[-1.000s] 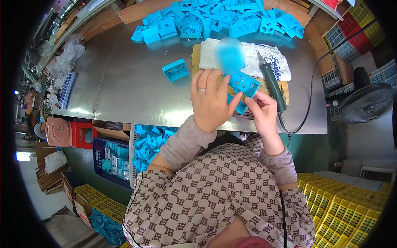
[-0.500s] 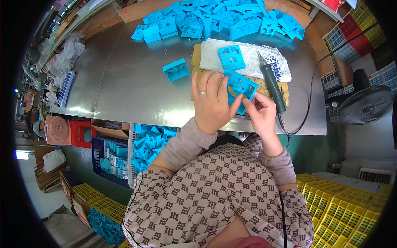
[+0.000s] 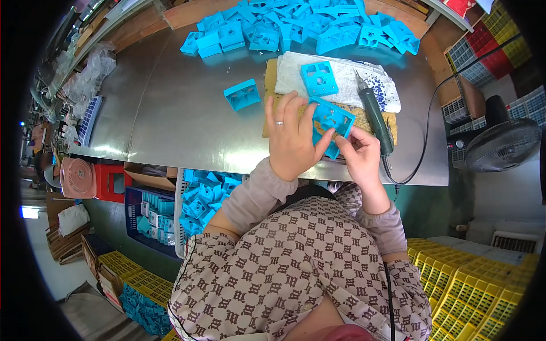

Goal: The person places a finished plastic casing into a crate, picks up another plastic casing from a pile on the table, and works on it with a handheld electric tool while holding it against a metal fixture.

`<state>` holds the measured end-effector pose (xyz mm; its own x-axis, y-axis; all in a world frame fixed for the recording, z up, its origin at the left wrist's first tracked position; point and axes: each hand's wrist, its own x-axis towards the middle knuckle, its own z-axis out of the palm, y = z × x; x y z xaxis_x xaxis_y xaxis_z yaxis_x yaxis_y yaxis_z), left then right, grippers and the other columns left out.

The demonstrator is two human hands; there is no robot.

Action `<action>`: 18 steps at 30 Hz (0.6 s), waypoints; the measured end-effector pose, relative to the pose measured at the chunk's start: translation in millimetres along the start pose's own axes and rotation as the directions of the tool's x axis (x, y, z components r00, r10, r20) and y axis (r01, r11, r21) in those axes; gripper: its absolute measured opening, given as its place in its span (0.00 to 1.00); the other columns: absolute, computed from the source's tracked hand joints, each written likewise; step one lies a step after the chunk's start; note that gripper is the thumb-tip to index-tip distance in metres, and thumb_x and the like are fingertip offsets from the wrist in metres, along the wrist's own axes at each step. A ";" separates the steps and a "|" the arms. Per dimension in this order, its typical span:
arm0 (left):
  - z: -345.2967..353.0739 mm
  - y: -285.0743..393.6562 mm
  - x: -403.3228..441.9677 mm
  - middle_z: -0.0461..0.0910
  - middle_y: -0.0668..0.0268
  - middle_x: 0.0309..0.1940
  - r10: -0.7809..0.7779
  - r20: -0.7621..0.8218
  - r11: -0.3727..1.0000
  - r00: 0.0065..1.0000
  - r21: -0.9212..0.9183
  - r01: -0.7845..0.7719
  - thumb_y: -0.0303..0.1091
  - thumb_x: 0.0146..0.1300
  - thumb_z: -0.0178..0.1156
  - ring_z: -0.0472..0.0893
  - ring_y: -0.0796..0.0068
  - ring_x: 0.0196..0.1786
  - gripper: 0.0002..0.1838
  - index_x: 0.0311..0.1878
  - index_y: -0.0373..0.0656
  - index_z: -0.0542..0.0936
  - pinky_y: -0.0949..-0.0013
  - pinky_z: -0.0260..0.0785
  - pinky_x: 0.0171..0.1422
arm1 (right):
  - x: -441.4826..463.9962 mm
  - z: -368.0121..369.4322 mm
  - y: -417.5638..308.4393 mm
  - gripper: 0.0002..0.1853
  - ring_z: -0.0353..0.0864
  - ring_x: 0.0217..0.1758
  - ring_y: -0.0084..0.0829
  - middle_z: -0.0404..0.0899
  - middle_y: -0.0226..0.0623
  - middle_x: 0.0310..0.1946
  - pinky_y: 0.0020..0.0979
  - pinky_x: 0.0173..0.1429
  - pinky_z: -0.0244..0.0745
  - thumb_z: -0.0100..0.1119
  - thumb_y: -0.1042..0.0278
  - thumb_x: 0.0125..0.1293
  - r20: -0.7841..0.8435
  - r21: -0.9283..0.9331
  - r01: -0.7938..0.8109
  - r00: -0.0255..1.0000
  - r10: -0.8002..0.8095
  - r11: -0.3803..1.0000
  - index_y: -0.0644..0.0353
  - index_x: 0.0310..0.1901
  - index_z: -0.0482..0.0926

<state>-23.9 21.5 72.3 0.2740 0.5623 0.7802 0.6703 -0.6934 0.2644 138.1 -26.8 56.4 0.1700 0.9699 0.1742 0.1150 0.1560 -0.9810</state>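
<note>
Between my two hands is a blue plastic part (image 3: 335, 116), its hollow side showing, tilted over the near edge of the cloth pad. My left hand (image 3: 291, 133) grips its left side, with the thumb reaching inside. The thumb and fingers of my right hand (image 3: 360, 152) pinch its lower right corner. Another blue part (image 3: 319, 78) lies on the white cloth (image 3: 289, 68) just beyond. To the right rests a dark green pen-shaped tool (image 3: 375, 118) with a cable. A separate blue box-shaped part (image 3: 242, 95) sits on the metal table left of the cloth.
A heap of blue parts (image 3: 290, 25) lines the table's (image 3: 187, 113) far edge. Below its near edge stand a white basket (image 3: 181, 213) of blue parts and a dark blue crate (image 3: 134, 211). A black fan (image 3: 503, 142) is at the right, with yellow crates (image 3: 472, 278) below.
The held blue part has tilted and shifted slightly left, and my right hand moved slightly with it. The blur over the part on the white cloth is gone.
</note>
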 end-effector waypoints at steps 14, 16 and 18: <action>-12.0 -17.9 -3.6 0.71 0.59 0.55 0.227 0.079 0.974 0.971 0.004 -0.228 0.46 0.48 0.70 0.67 0.53 0.65 0.22 0.45 0.47 0.81 0.35 0.50 0.72 | 1.9 -7.8 -10.0 0.08 0.78 0.34 0.14 0.83 0.30 0.34 0.19 0.38 0.73 0.55 0.79 0.63 0.132 0.271 -0.226 0.972 0.196 0.936 0.68 0.42 0.82; -12.5 -17.0 -6.4 0.71 0.58 0.56 0.188 0.061 0.982 0.980 -0.015 -0.188 0.48 0.48 0.70 0.66 0.53 0.66 0.23 0.45 0.48 0.81 0.35 0.50 0.72 | 2.4 -9.2 -9.4 0.08 0.77 0.34 0.14 0.82 0.29 0.33 0.19 0.38 0.72 0.55 0.79 0.63 0.134 0.289 -0.247 0.967 0.217 0.925 0.68 0.42 0.82; -14.0 -15.4 -6.6 0.70 0.58 0.56 0.175 0.063 0.984 0.983 -0.035 -0.173 0.51 0.48 0.70 0.66 0.53 0.66 0.24 0.46 0.49 0.81 0.35 0.50 0.71 | 2.4 -10.3 -6.4 0.08 0.76 0.34 0.14 0.82 0.28 0.33 0.19 0.38 0.71 0.55 0.79 0.63 0.139 0.303 -0.260 0.964 0.228 0.917 0.68 0.42 0.82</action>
<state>-45.7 22.2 71.0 0.4301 0.4597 0.7770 0.5880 -0.7957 0.1452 147.9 -27.4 64.0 0.0544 0.9963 -0.0672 -0.2352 -0.0526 -0.9705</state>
